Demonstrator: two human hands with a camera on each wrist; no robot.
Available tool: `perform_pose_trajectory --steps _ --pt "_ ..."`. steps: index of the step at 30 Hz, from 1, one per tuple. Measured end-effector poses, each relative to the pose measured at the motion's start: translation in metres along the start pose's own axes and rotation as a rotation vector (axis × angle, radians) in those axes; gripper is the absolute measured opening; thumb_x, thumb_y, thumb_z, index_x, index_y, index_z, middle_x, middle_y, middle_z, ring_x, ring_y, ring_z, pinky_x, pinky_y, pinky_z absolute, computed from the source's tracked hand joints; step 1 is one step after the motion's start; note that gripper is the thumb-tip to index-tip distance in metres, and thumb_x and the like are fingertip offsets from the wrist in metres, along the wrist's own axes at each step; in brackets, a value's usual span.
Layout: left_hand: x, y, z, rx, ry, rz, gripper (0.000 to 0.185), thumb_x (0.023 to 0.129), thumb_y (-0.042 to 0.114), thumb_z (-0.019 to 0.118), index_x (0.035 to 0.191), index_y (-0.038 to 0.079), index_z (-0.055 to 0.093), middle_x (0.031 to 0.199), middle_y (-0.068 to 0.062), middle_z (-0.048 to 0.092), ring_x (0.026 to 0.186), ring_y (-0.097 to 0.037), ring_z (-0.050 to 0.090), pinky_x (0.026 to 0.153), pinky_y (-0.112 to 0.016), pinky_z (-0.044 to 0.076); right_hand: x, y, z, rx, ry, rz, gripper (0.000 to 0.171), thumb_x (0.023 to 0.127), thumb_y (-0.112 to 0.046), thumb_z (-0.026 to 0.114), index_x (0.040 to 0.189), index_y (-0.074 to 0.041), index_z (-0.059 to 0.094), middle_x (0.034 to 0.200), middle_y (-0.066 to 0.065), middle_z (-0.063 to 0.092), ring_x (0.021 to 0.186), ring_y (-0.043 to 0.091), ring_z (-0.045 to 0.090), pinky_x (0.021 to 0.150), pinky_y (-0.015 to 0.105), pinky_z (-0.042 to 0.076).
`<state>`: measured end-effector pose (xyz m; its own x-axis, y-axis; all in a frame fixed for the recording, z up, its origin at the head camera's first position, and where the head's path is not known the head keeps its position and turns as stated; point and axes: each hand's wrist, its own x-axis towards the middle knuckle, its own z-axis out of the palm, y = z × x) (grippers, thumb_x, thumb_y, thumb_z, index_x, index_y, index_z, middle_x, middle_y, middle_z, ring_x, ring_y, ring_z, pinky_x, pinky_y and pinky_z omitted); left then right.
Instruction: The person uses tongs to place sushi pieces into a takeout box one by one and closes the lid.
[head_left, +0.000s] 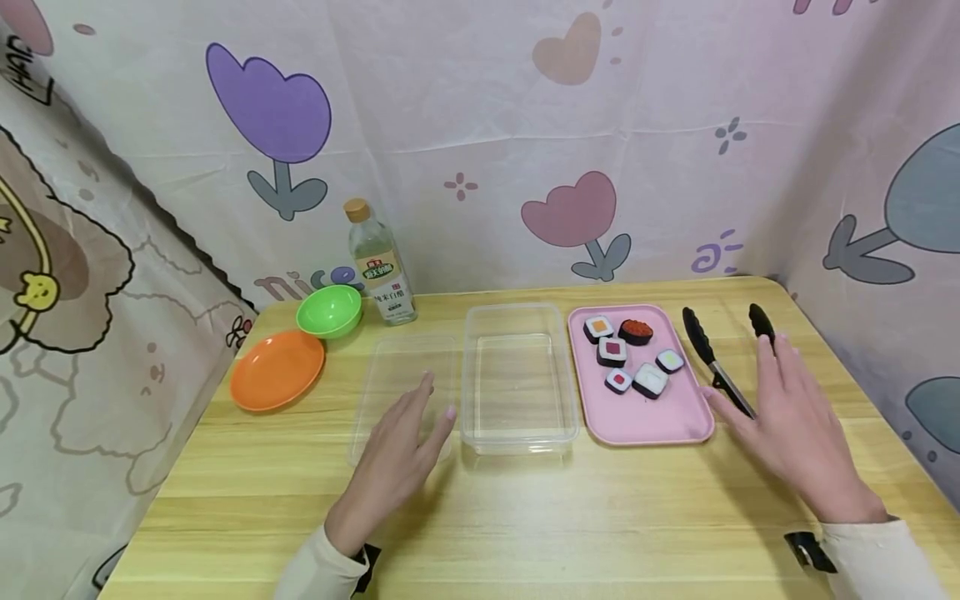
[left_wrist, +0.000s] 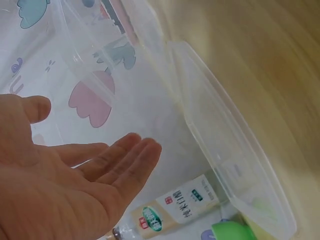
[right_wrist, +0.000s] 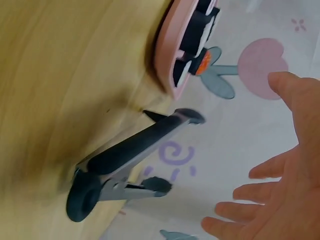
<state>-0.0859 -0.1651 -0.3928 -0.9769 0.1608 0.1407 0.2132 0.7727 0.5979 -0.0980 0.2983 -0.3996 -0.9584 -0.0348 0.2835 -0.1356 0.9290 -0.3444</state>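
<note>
My left hand, fingers extended and holding nothing, hovers over the near part of a clear plastic lid. Right of it stands a clear plastic box. My right hand is spread above a pair of black-and-silver tongs, hiding part of them in the head view. In the right wrist view the tongs lie apart from the fingers, arms spread. A pink tray between box and tongs bears several sushi pieces, including one with an orange-red top.
An orange plate lies at the table's left edge, with a green bowl behind it. Beside the bowl stands a tall labelled bottle with an orange-brown cap. A patterned cloth hangs behind the wooden table.
</note>
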Motion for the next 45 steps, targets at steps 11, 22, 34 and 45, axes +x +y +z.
perform_pose_trajectory --steps 11,22,34,45 --pt "0.011 -0.001 0.01 -0.116 -0.057 -0.066 0.065 0.104 0.044 0.052 0.153 0.003 0.042 0.105 -0.002 0.064 0.089 -0.013 0.061 0.081 -0.037 0.052 0.015 0.027 0.006 0.009 -0.054 0.131 0.088 0.087 -0.055 0.071 0.117 0.019 0.035 0.099 0.029 0.038 0.073 0.039 0.043 0.052 0.045 0.038" --pt "0.016 0.002 0.016 -0.225 -0.176 -0.087 0.071 0.1 0.036 0.062 0.154 -0.002 0.037 0.074 0.006 0.061 0.057 -0.01 0.055 0.058 -0.028 0.045 0.02 0.036 0.01 -0.006 -0.172 0.308 0.108 0.086 -0.066 0.066 0.12 0.029 0.027 0.096 0.04 0.038 0.061 0.038 0.046 0.043 0.042 0.038" --pt "0.018 0.003 0.02 -0.217 -0.166 -0.012 0.071 0.099 0.03 0.063 0.154 -0.005 0.035 0.066 0.01 0.058 0.051 -0.005 0.046 0.056 -0.025 0.042 0.027 0.044 0.017 0.039 -0.172 0.334 0.106 0.087 -0.06 0.068 0.124 0.033 0.034 0.102 0.047 0.04 0.073 0.054 0.052 0.057 0.058 0.044" --pt "0.014 0.003 0.02 -0.221 -0.177 -0.037 0.068 0.099 0.024 0.063 0.154 -0.004 0.035 0.068 0.009 0.057 0.053 -0.005 0.046 0.056 -0.025 0.041 0.018 0.04 0.015 0.151 -0.115 0.348 0.096 0.088 -0.062 0.068 0.131 0.021 0.045 0.103 0.038 0.05 0.081 0.044 0.052 0.057 0.051 0.047"
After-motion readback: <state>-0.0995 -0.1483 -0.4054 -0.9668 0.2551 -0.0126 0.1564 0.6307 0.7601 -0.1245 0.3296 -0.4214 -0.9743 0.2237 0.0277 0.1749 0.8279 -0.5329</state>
